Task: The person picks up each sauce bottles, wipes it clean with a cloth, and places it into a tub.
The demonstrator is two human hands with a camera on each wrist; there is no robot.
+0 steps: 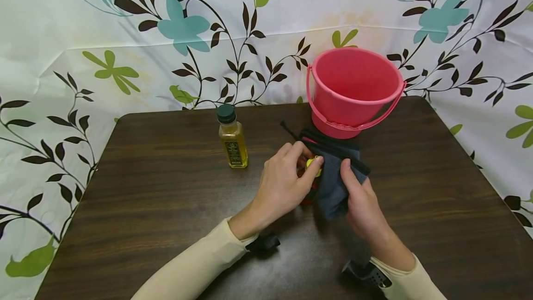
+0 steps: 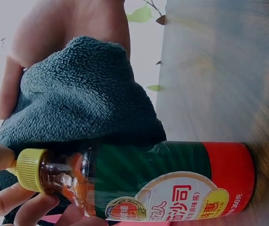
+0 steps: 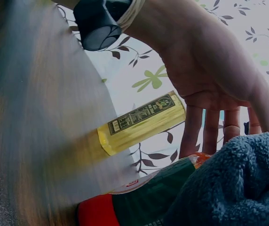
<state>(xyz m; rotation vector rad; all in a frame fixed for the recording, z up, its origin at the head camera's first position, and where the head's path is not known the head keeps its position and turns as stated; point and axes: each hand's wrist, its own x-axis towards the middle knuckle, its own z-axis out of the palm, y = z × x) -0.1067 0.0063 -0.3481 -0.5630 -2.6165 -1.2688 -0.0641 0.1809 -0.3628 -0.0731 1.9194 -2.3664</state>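
Note:
My left hand [image 1: 283,179] pinches the yellow cap [image 2: 31,169] of a tomato sauce bottle [image 2: 153,155] with a green and red label. The bottle stands upright, its base right at the tabletop; in the head view my left hand and the cloth hide most of it. A grey-blue towelling cloth [image 1: 333,184] lies against the bottle's side. My right hand [image 1: 362,203] holds this cloth, thumb in front and fingers behind it. In the right wrist view, the cloth [image 3: 233,183] covers the bottle's upper part.
A small bottle of yellow oil [image 1: 233,145] with a dark green cap stands to the left. Behind my hands is a pink bucket [image 1: 333,105], its handle hanging in front. Long, thin dark objects [image 1: 320,138] lie between cloth and bucket. A patterned curtain [image 1: 233,22] hangs behind the table.

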